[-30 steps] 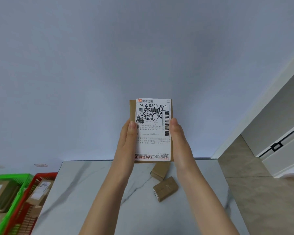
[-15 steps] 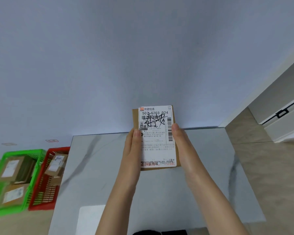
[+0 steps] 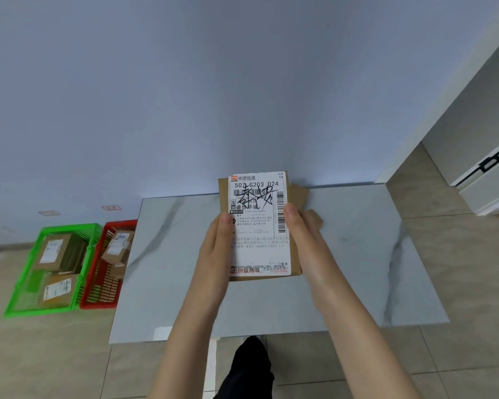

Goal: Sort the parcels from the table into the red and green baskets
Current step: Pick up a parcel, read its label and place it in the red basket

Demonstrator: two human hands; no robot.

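I hold a flat brown parcel (image 3: 260, 226) with a large white shipping label facing me, upright above the marble table (image 3: 167, 254). My left hand (image 3: 216, 249) grips its left edge, thumb on the label. My right hand (image 3: 303, 240) grips the right edge the same way. Two small brown parcels (image 3: 300, 194) lie on the table behind it, mostly hidden by the parcel and my right hand. On the floor to the left stand the green basket (image 3: 26, 286) and the red basket (image 3: 98, 292), each holding several parcels.
The baskets sit side by side against the table's left edge, the green one farther left. A blue-grey wall rises behind the table. A white cabinet (image 3: 478, 156) stands at the right. My dark-clothed leg (image 3: 248, 367) shows below the table's near edge.
The view has tilted downward, so the table, floor and both baskets show more fully. The parcel stays held in both hands, now lower against the table.
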